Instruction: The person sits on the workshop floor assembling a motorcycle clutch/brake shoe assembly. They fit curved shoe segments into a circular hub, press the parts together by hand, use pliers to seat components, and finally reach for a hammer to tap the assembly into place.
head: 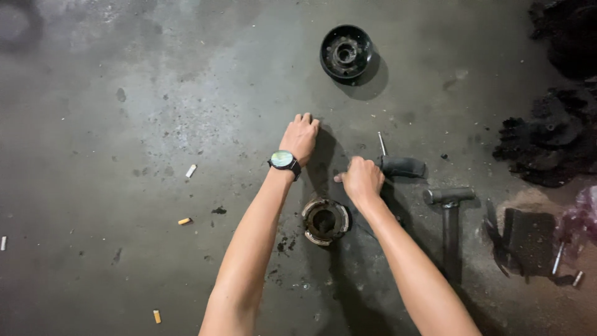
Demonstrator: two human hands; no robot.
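Beyond the ring on the floor, the left hand rests knuckled down, holding nothing visible; the right hand is clenched beside the screwdriver.

Floor: rough matt concrete w/ dark oily stains; ring part: rusty, grimy metal, dull; round hub: black metal, slight sheen; hammer: dull grey metal head & shaft; screwdriver: black matt grip, prob. rubber or plastic, bright metal shank; wristwatch: glossy glass face, black matt strap.
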